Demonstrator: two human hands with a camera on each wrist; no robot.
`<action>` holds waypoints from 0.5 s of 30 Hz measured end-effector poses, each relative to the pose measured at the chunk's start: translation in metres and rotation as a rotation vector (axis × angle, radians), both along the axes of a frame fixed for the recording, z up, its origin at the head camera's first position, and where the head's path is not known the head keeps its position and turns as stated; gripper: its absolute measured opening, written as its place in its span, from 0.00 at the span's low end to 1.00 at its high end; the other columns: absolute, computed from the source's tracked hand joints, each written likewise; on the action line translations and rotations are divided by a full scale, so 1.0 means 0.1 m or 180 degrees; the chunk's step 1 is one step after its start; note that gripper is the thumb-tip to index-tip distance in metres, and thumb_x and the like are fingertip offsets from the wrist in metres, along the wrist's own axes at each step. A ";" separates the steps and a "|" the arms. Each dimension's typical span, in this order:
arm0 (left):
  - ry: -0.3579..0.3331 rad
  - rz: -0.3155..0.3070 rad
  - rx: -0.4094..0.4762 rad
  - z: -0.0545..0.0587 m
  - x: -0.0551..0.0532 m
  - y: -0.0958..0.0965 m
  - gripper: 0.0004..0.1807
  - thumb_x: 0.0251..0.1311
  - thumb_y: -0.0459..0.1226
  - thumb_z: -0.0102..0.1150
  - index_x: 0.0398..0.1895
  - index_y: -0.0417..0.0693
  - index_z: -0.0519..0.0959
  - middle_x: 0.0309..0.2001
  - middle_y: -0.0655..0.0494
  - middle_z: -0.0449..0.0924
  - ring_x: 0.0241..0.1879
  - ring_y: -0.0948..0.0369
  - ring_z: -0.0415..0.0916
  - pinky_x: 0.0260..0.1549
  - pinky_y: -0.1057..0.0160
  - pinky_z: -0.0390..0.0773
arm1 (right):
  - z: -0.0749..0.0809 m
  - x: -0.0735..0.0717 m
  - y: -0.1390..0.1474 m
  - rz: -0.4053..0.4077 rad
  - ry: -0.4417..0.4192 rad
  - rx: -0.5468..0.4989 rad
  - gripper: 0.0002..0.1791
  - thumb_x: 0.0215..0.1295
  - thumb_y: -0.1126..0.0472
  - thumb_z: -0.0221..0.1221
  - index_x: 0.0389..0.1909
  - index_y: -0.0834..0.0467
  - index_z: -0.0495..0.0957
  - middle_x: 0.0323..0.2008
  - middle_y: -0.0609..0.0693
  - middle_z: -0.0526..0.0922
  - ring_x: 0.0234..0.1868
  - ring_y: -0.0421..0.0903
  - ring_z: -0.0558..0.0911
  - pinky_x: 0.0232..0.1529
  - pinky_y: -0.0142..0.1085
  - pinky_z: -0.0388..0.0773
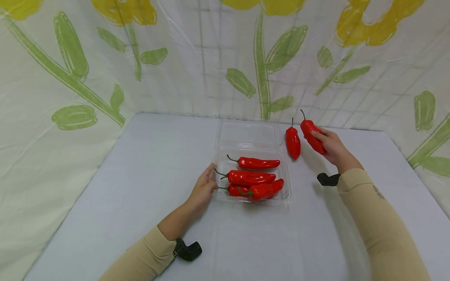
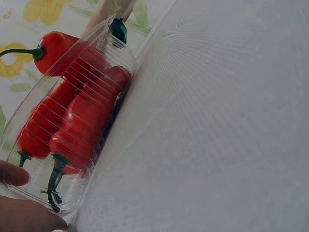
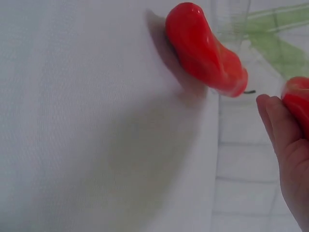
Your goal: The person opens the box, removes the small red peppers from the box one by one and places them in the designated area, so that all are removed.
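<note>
A clear plastic clamshell container (image 1: 287,191) lies on the table with its lid (image 1: 249,133) folded back. Inside are several red chili peppers (image 1: 251,177) with green stems, some lying over one another. My left hand (image 1: 201,192) grips the container's left edge; in the left wrist view its thumb and a finger (image 2: 14,174) are at the rim. My right hand (image 1: 334,147) holds a red pepper (image 1: 309,132) above the table, stem pointing away. One more red pepper (image 1: 293,143) lies between the container and that hand, also visible in the right wrist view (image 3: 207,53).
A white cloth covers the table (image 1: 151,156). Behind it hangs a pale curtain (image 1: 183,58) with yellow flowers and green leaves, close to the table's back edge. Black wrist devices (image 1: 190,250) sit on both forearms.
</note>
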State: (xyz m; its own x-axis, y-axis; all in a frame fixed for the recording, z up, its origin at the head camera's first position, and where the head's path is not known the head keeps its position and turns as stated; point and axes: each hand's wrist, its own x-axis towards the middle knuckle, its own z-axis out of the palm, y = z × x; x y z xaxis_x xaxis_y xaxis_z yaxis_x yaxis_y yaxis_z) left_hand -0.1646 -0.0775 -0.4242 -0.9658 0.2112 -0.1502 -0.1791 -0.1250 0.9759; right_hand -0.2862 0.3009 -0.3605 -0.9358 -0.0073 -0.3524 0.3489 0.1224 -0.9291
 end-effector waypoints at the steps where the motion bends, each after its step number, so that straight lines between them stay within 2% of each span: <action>1: 0.0002 -0.0001 -0.0005 0.00 0.00 0.00 0.42 0.48 0.21 0.32 0.72 0.33 0.39 0.74 0.42 0.36 0.74 0.49 0.32 0.71 0.51 0.39 | 0.00 -0.01 0.01 -0.0002 -0.0026 -0.0025 0.42 0.63 0.45 0.51 0.73 0.49 0.44 0.69 0.52 0.50 0.51 0.38 0.63 0.50 0.24 0.73; 3: 0.0002 -0.0005 -0.0015 0.00 0.00 0.00 0.41 0.48 0.21 0.32 0.72 0.33 0.39 0.74 0.42 0.36 0.74 0.48 0.32 0.71 0.51 0.39 | 0.00 -0.02 0.03 -0.0008 -0.0080 -0.0166 0.41 0.64 0.46 0.50 0.74 0.48 0.43 0.71 0.52 0.48 0.51 0.38 0.64 0.49 0.24 0.73; 5: 0.0008 -0.0007 -0.0018 -0.01 0.00 0.00 0.41 0.48 0.21 0.32 0.72 0.33 0.39 0.74 0.41 0.36 0.74 0.48 0.32 0.71 0.51 0.38 | 0.00 -0.04 0.05 -0.0019 -0.0140 -0.0287 0.40 0.65 0.47 0.49 0.74 0.46 0.42 0.72 0.51 0.44 0.51 0.39 0.65 0.55 0.26 0.71; 7: -0.0005 -0.0004 -0.0028 -0.01 0.00 0.00 0.41 0.49 0.21 0.32 0.72 0.34 0.39 0.74 0.42 0.36 0.74 0.49 0.33 0.71 0.51 0.39 | 0.00 -0.05 0.06 -0.0017 -0.0192 -0.0377 0.39 0.66 0.47 0.48 0.74 0.44 0.41 0.74 0.50 0.41 0.55 0.40 0.64 0.61 0.28 0.68; 10: -0.0004 -0.0005 -0.0030 -0.01 -0.01 0.00 0.41 0.49 0.21 0.33 0.72 0.34 0.39 0.74 0.42 0.36 0.74 0.49 0.33 0.71 0.51 0.39 | 0.01 -0.06 0.09 -0.0035 -0.0257 -0.0441 0.38 0.68 0.48 0.47 0.73 0.42 0.39 0.75 0.48 0.37 0.63 0.44 0.57 0.68 0.31 0.58; 13: -0.0006 -0.0002 -0.0029 0.00 -0.01 -0.01 0.41 0.48 0.21 0.33 0.72 0.33 0.39 0.74 0.42 0.36 0.74 0.49 0.33 0.71 0.51 0.39 | 0.02 -0.08 0.11 -0.0100 -0.0280 -0.0561 0.36 0.69 0.50 0.45 0.73 0.42 0.39 0.75 0.45 0.35 0.65 0.44 0.54 0.67 0.29 0.60; 15: 0.0004 0.0003 -0.0025 0.00 -0.01 -0.01 0.42 0.48 0.21 0.33 0.72 0.33 0.39 0.74 0.42 0.36 0.74 0.49 0.33 0.71 0.51 0.38 | 0.03 -0.11 0.13 -0.0146 -0.0289 -0.0637 0.35 0.70 0.52 0.44 0.73 0.42 0.39 0.75 0.44 0.34 0.64 0.43 0.56 0.64 0.27 0.64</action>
